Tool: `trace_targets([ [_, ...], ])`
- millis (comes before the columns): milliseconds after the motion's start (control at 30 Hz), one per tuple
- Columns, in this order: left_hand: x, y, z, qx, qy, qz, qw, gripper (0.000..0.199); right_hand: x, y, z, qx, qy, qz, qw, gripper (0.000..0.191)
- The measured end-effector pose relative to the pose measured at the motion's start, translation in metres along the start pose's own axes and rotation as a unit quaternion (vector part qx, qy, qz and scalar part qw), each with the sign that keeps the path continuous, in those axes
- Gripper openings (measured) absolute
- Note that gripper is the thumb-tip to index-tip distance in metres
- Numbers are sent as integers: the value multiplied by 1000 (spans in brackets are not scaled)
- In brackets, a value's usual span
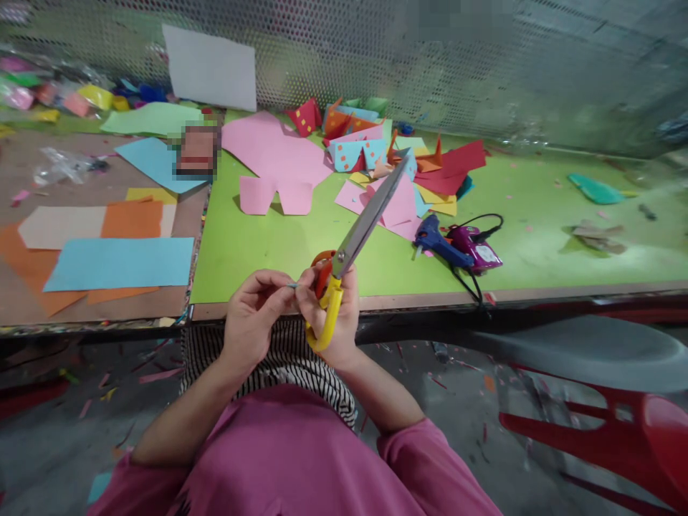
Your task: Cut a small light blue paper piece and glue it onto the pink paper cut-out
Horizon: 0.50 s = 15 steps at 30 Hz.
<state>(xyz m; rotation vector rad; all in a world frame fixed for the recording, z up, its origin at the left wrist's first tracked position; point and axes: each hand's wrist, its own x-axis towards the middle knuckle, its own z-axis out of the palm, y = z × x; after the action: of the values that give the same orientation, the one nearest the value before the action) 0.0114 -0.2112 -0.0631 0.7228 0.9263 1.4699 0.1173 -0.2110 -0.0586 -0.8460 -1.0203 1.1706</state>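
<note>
My left hand (252,315) is closed in a pinch on a tiny bluish strip of paper (293,285). Fingertips of my right hand (341,326) meet the same strip from the other side. That right hand also carries scissors (352,244) with yellow and orange handles hooked around its fingers, the blades pointing up and away to the right. Just beyond my hands, a pink paper cutout (276,196) with a notch in its lower edge stands on the green tabletop (241,265). Farther back, a blue notched cutout (357,154) bears small orange squares.
A blue glue gun (443,244) lies beside a purple box (476,249) with a black cord. Blue (121,264) and orange (132,217) paper sheets lie at left. Pink sheets (279,147) and folded red paper (456,168) are behind. A red chair (602,430) stands at lower right.
</note>
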Motion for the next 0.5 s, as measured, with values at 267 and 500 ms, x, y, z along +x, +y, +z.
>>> trace_targets([
  [267,8,26,-18,153,-115,-46,980,19,5,-17,-25,-116,-96,-2,989,48],
  [500,5,37,-19,309,-123,66,941,6,5,-22,-28,-172,-112,39,978,49],
])
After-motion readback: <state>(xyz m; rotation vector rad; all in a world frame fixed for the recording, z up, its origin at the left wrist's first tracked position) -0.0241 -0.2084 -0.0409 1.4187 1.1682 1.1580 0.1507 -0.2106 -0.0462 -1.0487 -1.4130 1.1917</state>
